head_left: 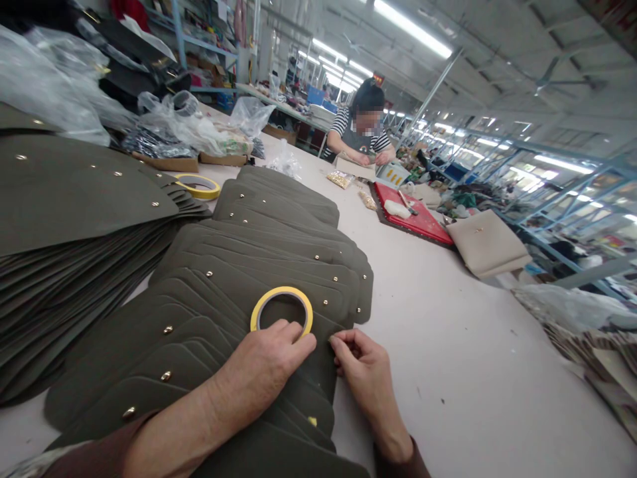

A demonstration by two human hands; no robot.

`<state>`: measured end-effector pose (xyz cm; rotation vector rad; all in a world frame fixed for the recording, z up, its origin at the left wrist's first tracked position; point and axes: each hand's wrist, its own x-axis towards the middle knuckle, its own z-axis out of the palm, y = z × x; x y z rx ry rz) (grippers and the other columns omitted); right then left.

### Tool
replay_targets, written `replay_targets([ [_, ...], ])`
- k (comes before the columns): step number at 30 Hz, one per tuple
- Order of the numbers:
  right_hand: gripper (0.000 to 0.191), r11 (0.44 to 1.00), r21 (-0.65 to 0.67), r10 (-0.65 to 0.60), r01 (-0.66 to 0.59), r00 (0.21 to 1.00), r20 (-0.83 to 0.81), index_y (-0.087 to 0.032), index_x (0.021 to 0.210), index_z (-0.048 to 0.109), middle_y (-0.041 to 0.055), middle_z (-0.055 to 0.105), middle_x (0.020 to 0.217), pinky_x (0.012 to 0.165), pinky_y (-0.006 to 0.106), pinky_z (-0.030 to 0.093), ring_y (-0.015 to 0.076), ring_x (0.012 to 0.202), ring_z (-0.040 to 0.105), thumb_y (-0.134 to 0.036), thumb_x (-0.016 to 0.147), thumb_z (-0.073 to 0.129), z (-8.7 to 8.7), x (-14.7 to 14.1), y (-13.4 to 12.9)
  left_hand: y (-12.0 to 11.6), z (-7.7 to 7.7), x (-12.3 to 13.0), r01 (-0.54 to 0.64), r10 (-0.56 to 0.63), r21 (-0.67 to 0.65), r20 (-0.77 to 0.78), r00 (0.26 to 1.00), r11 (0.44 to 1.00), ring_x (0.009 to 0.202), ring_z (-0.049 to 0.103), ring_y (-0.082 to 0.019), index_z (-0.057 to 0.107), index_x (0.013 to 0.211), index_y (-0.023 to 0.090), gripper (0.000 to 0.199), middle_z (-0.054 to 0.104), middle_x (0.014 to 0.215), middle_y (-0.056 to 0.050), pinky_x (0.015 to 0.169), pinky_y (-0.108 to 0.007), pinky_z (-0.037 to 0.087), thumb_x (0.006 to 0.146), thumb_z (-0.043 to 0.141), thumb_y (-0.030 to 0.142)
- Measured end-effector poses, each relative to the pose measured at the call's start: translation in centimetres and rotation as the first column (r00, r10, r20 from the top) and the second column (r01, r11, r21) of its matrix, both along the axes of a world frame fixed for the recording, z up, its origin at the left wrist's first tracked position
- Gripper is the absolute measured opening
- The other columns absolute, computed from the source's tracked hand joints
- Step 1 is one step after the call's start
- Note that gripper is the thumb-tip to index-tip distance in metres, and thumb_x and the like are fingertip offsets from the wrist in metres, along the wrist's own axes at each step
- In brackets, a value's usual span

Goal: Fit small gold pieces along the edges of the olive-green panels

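My left hand (273, 358) is closed on the near side of a yellow tape roll (282, 292), which rests over overlapping dark olive panels (249, 262) with gold studs. To its right, my right hand (365, 372) has thumb and forefinger pinched at the right edge of the panels. Whatever lies between those fingertips is too small to make out. A small yellow scrap (312, 421) sits on a panel below my hands.
At left is a thick stack of olive panels (84, 192), with another tape roll (199, 186) behind. Across the pale table (423, 318), a person (365, 126) works by a red board (415, 216) and a beige piece (488, 243). Plastic bags (184, 123) lie at back left.
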<state>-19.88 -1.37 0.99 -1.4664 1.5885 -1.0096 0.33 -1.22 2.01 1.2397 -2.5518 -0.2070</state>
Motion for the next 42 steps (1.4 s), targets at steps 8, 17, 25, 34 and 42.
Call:
replay_targets([
  [8, 0.022, 0.989, -0.147, -0.078, 0.036, 0.953, -0.293, -0.021, 0.093, 0.058, -0.0038, 0.065, 0.059, 0.057, 0.027, 0.046, 0.0162, 0.053, 0.060, -0.038, 0.083, 0.067, -0.1, -0.1, -0.1, -0.2, -0.1, 0.0, -0.024, 0.026, -0.050, 0.026, 0.999, 0.998, 0.083, 0.058, -0.024, 0.058, 0.092, 0.021, 0.013, 0.062, 0.089, -0.003, 0.065, -0.033, 0.051, 0.092, 0.054, 0.009],
  [17, 0.019, 0.977, -0.207, -0.013, -0.054, 0.951, -0.310, -0.020, 0.083, 0.072, 0.0035, 0.075, 0.080, 0.068, 0.027, 0.049, 0.0176, 0.070, 0.067, -0.033, 0.090, 0.060, -0.6, -0.3, 1.3, -0.2, -0.1, 0.2, -0.035, 0.039, -0.091, 0.038, 0.999, 0.995, 0.073, 0.059, -0.023, 0.057, 0.090, 0.022, 0.014, 0.060, 0.082, -0.002, 0.066, -0.037, 0.048, 0.095, 0.048, 0.013],
  [25, 0.015, 0.955, -0.254, 0.034, -0.150, 0.912, -0.409, -0.019, 0.080, 0.073, 0.0034, 0.072, 0.075, 0.065, 0.027, 0.047, 0.0165, 0.066, 0.064, -0.024, 0.087, 0.061, -0.3, 0.6, 0.6, -0.6, 0.3, 1.6, 0.038, -0.057, -0.111, -0.175, 0.983, 0.993, 0.072, 0.060, -0.018, 0.056, 0.092, 0.020, 0.017, 0.059, 0.082, -0.001, 0.065, -0.030, 0.048, 0.099, 0.041, 0.016],
  [34, 0.012, 0.975, -0.140, 0.114, -0.170, 0.933, -0.341, -0.019, 0.075, 0.066, -0.0010, 0.061, 0.066, 0.056, 0.025, 0.042, 0.0130, 0.056, 0.054, -0.028, 0.082, 0.066, 0.8, 0.8, 0.8, -1.5, 0.2, 3.1, -0.066, 0.006, -0.214, -0.271, 0.963, 0.975, 0.086, 0.064, -0.018, 0.060, 0.107, 0.020, 0.018, 0.069, 0.095, -0.002, 0.075, -0.029, 0.051, 0.097, 0.048, 0.013],
  [42, 0.009, 0.960, -0.265, -0.034, -0.094, 0.896, -0.443, -0.021, 0.077, 0.055, -0.0007, 0.059, 0.074, 0.062, 0.026, 0.044, 0.0148, 0.065, 0.057, -0.024, 0.082, 0.061, -0.1, 1.4, -1.6, -2.1, 0.6, 2.4, -0.013, 0.017, -0.109, 0.030, 0.999, 0.994, 0.086, 0.058, -0.023, 0.062, 0.099, 0.021, 0.019, 0.066, 0.090, -0.003, 0.082, -0.040, 0.046, 0.096, 0.046, 0.010],
])
